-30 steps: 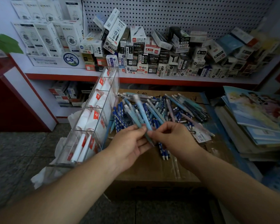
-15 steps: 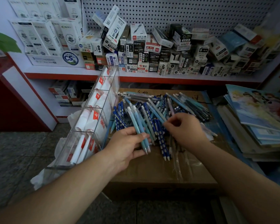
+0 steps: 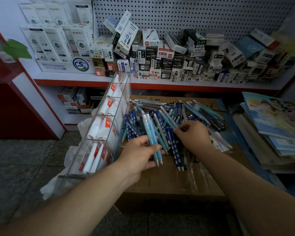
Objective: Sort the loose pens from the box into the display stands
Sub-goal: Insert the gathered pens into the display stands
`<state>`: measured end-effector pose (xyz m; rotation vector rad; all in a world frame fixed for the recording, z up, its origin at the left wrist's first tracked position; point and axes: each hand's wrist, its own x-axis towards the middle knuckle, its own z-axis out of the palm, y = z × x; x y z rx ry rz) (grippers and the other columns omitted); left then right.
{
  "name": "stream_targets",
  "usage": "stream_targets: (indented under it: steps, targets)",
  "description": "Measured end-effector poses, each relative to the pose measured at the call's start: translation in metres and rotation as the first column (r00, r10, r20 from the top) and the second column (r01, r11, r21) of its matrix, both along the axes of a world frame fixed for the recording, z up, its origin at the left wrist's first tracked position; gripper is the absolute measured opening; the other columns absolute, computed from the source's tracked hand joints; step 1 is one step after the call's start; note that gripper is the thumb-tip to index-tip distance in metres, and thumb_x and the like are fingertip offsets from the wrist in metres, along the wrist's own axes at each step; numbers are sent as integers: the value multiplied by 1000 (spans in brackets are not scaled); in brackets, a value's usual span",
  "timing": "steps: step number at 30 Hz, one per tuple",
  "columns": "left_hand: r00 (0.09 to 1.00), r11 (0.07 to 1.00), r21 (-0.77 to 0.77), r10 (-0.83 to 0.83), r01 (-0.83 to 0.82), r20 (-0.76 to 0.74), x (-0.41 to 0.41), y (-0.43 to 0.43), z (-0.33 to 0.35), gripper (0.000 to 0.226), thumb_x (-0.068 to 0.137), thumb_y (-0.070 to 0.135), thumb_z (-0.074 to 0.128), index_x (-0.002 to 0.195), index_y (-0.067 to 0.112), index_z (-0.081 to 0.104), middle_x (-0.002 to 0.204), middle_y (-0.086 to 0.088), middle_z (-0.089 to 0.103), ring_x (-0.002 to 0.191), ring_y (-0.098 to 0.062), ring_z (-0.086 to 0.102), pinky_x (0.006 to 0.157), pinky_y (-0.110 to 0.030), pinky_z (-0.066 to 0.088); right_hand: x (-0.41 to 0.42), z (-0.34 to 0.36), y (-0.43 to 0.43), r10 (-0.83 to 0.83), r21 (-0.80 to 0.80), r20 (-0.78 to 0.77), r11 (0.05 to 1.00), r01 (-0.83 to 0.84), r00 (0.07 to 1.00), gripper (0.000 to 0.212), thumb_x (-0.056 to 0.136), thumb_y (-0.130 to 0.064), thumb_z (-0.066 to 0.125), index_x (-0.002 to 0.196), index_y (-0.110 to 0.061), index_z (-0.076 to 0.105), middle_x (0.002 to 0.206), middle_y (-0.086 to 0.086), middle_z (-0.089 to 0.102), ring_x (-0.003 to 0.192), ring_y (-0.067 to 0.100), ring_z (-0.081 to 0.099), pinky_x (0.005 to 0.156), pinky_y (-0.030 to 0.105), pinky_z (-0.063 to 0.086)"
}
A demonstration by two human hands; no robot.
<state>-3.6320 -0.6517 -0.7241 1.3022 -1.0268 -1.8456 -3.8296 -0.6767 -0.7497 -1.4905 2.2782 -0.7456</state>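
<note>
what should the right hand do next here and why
Probably lift one more light blue pen from the pile into the left hand, which grips a small bunch of light blue pens; the right hand has its curled fingers down among the loose pens, and more of that colour lie there.

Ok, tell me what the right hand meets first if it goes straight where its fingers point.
The right hand points its fingers left into the pile. First in line are the dark blue dotted pens, then probably the light blue pens in the left hand; depth is unclear.
</note>
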Motion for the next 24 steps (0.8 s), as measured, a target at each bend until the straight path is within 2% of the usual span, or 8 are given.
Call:
stream_targets:
  steps: [4, 7, 9, 11, 14, 17, 21, 24]
  targets:
    - [1000, 1000, -3, 7, -7, 7, 2, -2, -1, 28, 95, 3, 65, 119, 16, 68, 107, -6, 76, 93, -17, 76, 83, -42, 63, 3, 3, -4, -3, 39, 31, 999, 2, 1000, 22, 96, -32, 68, 80, -17, 71, 65, 3, 67, 56, 20, 64, 49, 32, 54]
    - [1000, 1000, 11, 6, -6, -4, 3, -5, -3, 27, 97, 3, 62, 121, 15, 65, 101, -4, 79, 94, -17, 76, 83, -42, 62, 5, 11, 0, -40, 30, 57, 999, 39, 998, 19, 98, -29, 65, 84, -17, 72, 65, 2, 66, 54, 18, 62, 45, 27, 48]
    - [1000, 1000, 15, 11, -11, -19, 3, -7, -3, 28, 97, 3, 61, 123, 14, 64, 102, -4, 79, 95, -18, 76, 80, -40, 62, 6, 21, 4, -82, -24, 153, 996, 86, 985, 17, 99, -29, 64, 89, -17, 71, 71, 3, 68, 62, 21, 66, 52, 33, 56]
    - [999, 999, 11, 30, -30, -40, 3, -8, -2, 29, 97, 4, 61, 124, 15, 62, 105, -5, 78, 97, -18, 76, 78, -38, 62, 10, 35, 13, -78, -91, 317, 989, 113, 945, 14, 99, -30, 65, 93, -18, 71, 79, 1, 69, 69, 18, 66, 56, 33, 57]
    - [996, 998, -7, 61, -62, -67, 2, -9, -3, 28, 98, 5, 60, 124, 16, 62, 110, -5, 77, 100, -17, 75, 81, -39, 62, 25, 45, 33, 96, -74, 443, 995, -71, 891, 11, 97, -33, 67, 93, -23, 71, 84, -5, 69, 73, 9, 64, 58, 23, 50]
    - [992, 996, -11, 88, -89, -95, 0, -9, -3, 24, 99, 7, 60, 120, 17, 65, 110, -5, 77, 103, -21, 74, 90, -45, 60, 37, 38, 51, 252, -1, 468, 959, -285, 847, 9, 95, -29, 70, 89, -23, 71, 82, -2, 71, 70, 11, 65, 62, 26, 54]
    - [994, 997, -18, 67, -69, -86, -2, -8, -2, 26, 97, 5, 62, 119, 19, 64, 111, -4, 77, 103, -22, 74, 84, -42, 62, 34, 31, 52, 332, -33, 425, 936, -352, 842, 7, 92, -22, 73, 88, -17, 70, 78, 3, 70, 61, 5, 59, 58, 22, 51]
    - [999, 1000, -8, 28, -28, -28, -2, -8, -5, 28, 93, 5, 67, 118, 15, 67, 106, -4, 78, 98, -22, 75, 82, -42, 63, 31, 30, 53, 398, 38, 386, 894, -446, 832, 8, 91, -24, 74, 86, -19, 71, 77, -1, 69, 61, 2, 58, 59, 19, 50]
